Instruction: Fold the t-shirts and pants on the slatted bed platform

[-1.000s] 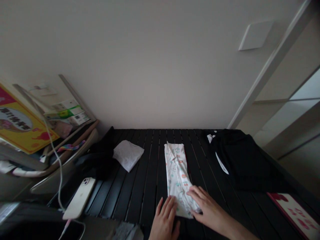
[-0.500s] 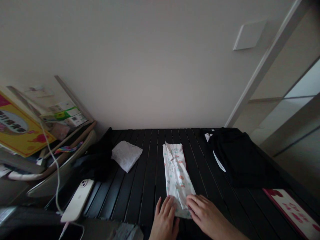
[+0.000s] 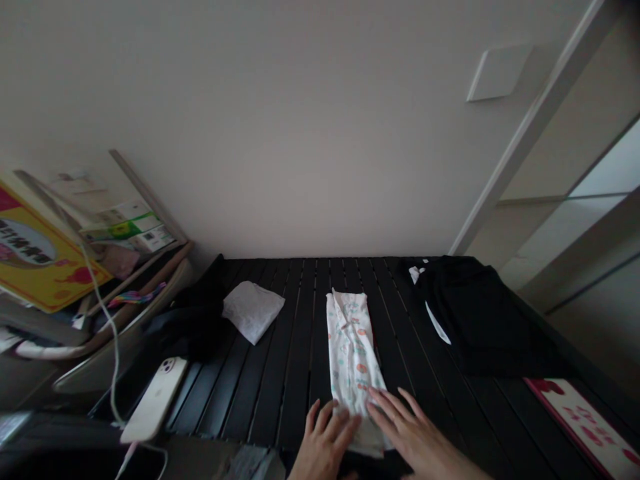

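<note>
A long folded strip of white printed fabric (image 3: 353, 360) lies lengthwise across the middle of the black slatted table (image 3: 295, 347). The left hand (image 3: 325, 443) and right hand (image 3: 410, 427) rest open on its near end, fingers spread, pinching nothing. A folded white cloth (image 3: 253, 311) sits left of the strip on the table, and a folded black garment (image 3: 480, 313) sits right of it.

On the slatted table (image 3: 295, 373), a long folded garment (image 3: 353, 363) lies in the middle. Left of it lie a folded cloth (image 3: 253, 311) and, farther left, a phone (image 3: 154, 400). Right of it lie stacked clothes (image 3: 475, 313) and, farther right and nearer, a printed card (image 3: 580, 427).
</note>
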Demonstrator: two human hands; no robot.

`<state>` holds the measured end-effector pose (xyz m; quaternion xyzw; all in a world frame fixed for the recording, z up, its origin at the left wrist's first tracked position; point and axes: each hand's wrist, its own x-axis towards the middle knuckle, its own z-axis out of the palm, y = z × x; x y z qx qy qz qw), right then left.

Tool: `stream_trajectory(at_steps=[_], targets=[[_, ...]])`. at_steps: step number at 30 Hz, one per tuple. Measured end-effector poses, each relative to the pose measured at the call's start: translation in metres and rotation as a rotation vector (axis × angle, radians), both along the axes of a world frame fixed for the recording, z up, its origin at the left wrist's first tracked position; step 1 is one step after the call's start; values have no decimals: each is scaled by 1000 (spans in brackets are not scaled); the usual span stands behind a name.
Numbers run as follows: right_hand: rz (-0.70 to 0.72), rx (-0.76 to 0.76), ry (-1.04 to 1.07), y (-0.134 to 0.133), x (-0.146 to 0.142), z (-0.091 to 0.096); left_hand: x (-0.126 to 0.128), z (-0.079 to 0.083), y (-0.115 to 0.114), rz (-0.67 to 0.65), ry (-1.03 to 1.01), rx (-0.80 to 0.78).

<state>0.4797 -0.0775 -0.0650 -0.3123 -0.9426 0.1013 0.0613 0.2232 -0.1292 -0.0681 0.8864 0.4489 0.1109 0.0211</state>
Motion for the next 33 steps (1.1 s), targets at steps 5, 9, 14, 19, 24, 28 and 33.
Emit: stream_trajectory(at_steps=[5, 9, 14, 19, 24, 28, 33], targets=[[57, 239, 150, -16, -14, -10, 8, -22, -6, 36, -44, 99], [118, -321, 83, -3, -12, 50, 5, 9, 1, -74, -190, -211], [3, -671, 75, 40, -9, 112, 0, 96, 44, -116, -493, -811], [-369, -249, 351, 91, -23, 112, 14, 114, 107, 209, -870, -527], [-551, 112, 389, 89, -34, 68, 22, 74, 116, 540, -613, -114], [-507, 41, 196, 64, -38, 30, 24, 34, 96, 673, -298, -175], [-577, 12, 133, 61, -41, 20, 24, 19, 85, 652, -144, -134]])
